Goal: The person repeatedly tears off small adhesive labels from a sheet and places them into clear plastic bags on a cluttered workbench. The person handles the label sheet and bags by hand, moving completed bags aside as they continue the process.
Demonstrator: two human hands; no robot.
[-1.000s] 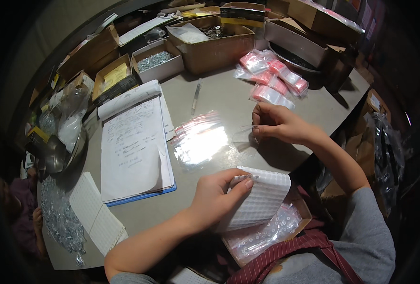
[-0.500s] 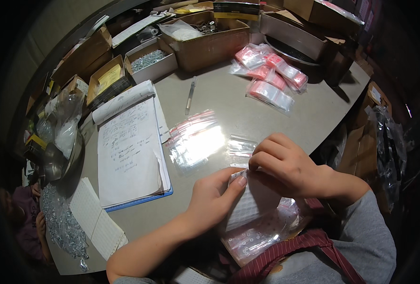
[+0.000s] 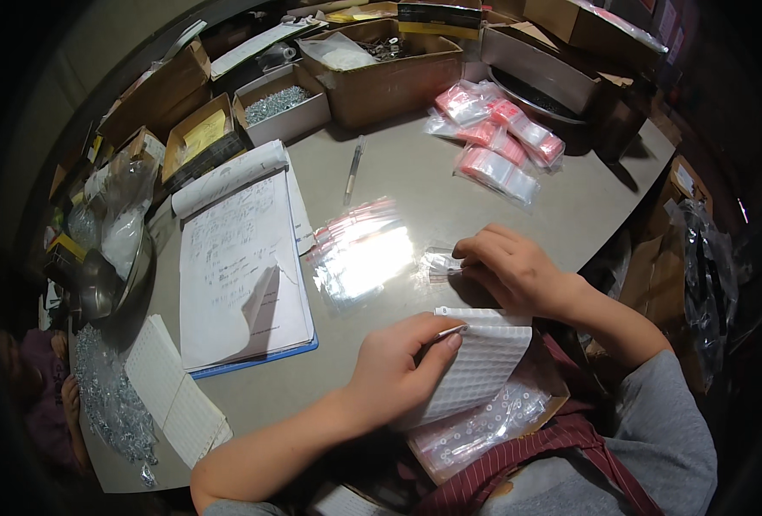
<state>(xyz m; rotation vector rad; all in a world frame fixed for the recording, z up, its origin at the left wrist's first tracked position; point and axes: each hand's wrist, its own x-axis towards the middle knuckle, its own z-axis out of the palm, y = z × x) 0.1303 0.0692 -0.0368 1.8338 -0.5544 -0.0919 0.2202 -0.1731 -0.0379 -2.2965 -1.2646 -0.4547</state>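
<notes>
Our two hands are near each other at the close side of one grey table [image 3: 415,168]. Thumb and forefinger of our left hand [image 3: 398,357] are clamped on one white label sheet [image 3: 488,357], its rows of small marks sloping down to the right of that grip. Below the grip sits one open cardboard box [image 3: 558,402], holding clear plastic packaging [image 3: 471,430] with many small pale rings (too many for us to count). Our right hand [image 3: 514,271] is above and to the right of the left, its fingertips at one small clear plastic bag [image 3: 437,268] just to their left; we cannot tell whether they pinch it or only touch it. Further left of the right hand lies one fanned group of clear zip bags [image 3: 364,258], overlapping so much that we cannot number them. Beyond these is one pen [image 3: 354,172], and left of them one blue clipboard [image 3: 302,345] bearing a written paper pad [image 3: 226,258]. Past the right hand, farther from us, lie at least four bundles of red-and-clear zip bags [image 3: 494,178]
</notes>
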